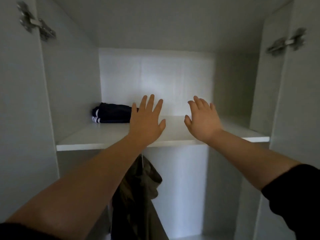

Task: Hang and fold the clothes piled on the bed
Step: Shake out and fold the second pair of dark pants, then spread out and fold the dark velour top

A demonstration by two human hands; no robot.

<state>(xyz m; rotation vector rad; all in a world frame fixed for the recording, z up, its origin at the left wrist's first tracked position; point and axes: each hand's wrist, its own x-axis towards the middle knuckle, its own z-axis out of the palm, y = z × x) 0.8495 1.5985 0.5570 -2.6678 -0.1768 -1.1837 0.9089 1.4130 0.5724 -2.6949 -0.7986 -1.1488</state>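
A folded navy garment (pixel 112 113) with white stripes is laid on the shelf (pixel 97 137) just left of the left hand (pixel 146 119), which, like the right hand (pixel 202 119), is held with fingers spread, nothing gripped.

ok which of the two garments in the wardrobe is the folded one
The dark navy garment with white stripes, lying folded at the back left of the white shelf. The olive-green garment hangs below the shelf instead.
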